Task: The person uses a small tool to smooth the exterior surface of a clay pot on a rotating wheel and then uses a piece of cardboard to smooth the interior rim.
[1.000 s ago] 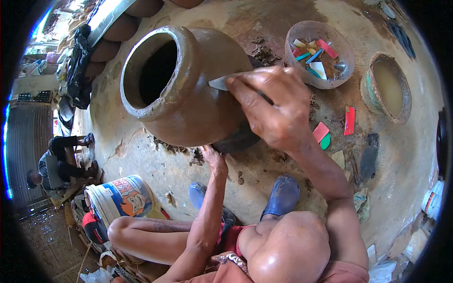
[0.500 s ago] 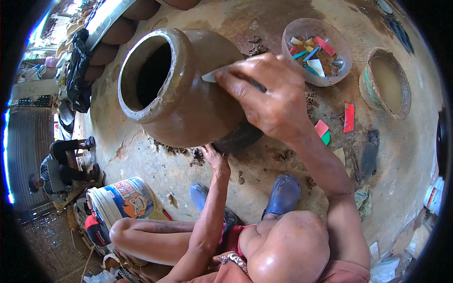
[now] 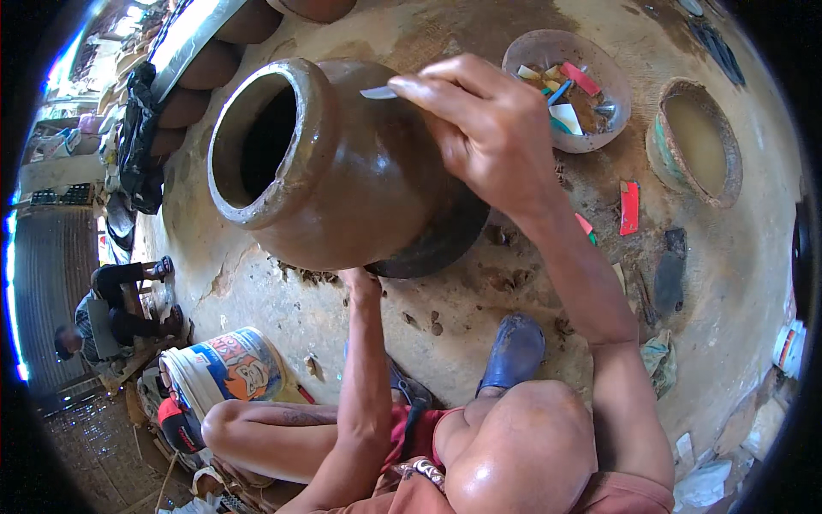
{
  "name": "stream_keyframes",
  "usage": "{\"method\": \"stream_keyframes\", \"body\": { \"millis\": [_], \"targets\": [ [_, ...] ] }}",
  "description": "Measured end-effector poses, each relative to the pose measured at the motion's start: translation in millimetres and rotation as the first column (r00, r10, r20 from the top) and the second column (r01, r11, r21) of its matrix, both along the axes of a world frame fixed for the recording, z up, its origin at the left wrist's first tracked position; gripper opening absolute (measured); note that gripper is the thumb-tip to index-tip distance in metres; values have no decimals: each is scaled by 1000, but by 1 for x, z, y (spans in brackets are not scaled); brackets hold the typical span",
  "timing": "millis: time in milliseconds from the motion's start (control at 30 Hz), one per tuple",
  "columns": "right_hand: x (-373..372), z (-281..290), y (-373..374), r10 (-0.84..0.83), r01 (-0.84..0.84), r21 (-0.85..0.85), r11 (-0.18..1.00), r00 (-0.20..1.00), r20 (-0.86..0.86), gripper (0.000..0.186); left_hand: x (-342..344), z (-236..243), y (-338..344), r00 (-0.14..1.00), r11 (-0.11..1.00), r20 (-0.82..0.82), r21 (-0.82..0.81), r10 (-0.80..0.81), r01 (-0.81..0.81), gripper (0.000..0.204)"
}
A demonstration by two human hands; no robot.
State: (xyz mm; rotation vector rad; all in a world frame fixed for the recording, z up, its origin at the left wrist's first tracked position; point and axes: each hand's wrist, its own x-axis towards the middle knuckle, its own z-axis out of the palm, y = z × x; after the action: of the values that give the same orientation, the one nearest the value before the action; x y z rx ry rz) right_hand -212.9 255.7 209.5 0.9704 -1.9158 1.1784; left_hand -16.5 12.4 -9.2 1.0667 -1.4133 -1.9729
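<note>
A large wet brown clay pot (image 3: 360, 180) with a thick rim and dark opening lies tilted toward the left on a dark round base (image 3: 428, 253). My right hand (image 3: 484, 133) is closed on a thin pale scraper (image 3: 377, 92), held against the upper shoulder of the pot, right of the rim. My left hand (image 3: 358, 283) reaches under the lower side of the pot, where its fingers are hidden.
A tub (image 3: 591, 120) of coloured scrapers, a pot of murky water (image 3: 698, 146), loose pieces (image 3: 629, 206) and clay scraps lie right and below. A bucket (image 3: 218, 368) stands lower left, another person (image 3: 120, 308) sits far left, clay pots (image 3: 205, 64) line the upper left.
My right hand and scraper have moved upward along the pot's shoulder. My left hand has shifted slightly left, its fingers now more hidden. The pot sits slightly further left in the picture.
</note>
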Motion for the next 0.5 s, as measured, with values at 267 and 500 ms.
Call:
{"method": "stream_keyframes", "body": {
  "millis": [267, 500],
  "targets": [
    [41, 3, -7, 58, -59, 7, 998, 995, 81, 30, 20, -24, -29, 983, 996, 174, -74, 60, -48, 60],
    [59, -28, 0, 17, 16, -138, 990, 971, 237, 40, 41, 8, 134, 974, 755, 130, 653, -185, 56, 72]
  ]
}}
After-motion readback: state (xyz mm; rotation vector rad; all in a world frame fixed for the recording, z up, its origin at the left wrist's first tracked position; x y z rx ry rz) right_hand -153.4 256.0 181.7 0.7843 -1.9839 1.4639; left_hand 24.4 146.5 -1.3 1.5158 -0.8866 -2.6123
